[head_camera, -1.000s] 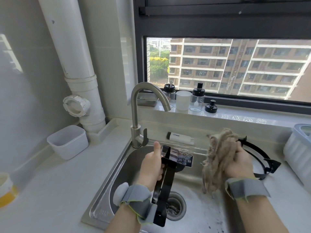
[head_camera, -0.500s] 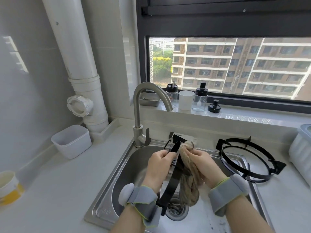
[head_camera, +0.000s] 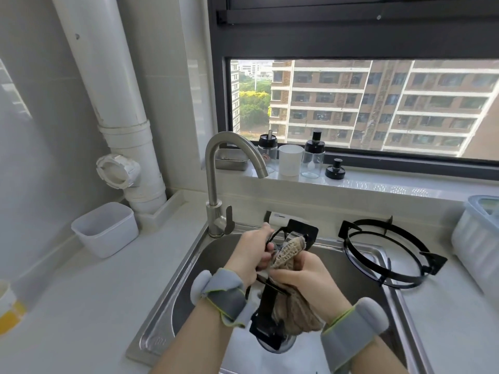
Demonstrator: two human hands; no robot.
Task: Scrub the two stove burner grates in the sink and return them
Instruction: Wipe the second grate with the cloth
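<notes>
One black burner grate [head_camera: 266, 306] stands on edge over the steel sink [head_camera: 172, 300]. My left hand [head_camera: 249, 256] grips its upper rim. My right hand [head_camera: 305, 273] holds a beige knitted cloth [head_camera: 290, 248] wrapped round the grate's rim, with the rest of the cloth hanging below the hand. The second black grate [head_camera: 388, 255] lies flat on the sink's right edge and the counter, apart from both hands.
A steel faucet [head_camera: 216, 179] rises at the sink's back left. A white plastic tub [head_camera: 105, 229] sits on the left counter by a white pipe. Bottles and a cup [head_camera: 290, 159] line the window sill. A white ribbed container [head_camera: 475, 238] stands at the right.
My right hand brought the cloth from the right onto the grate in my left hand and has slid it down along the rim. The second grate is uncovered.
</notes>
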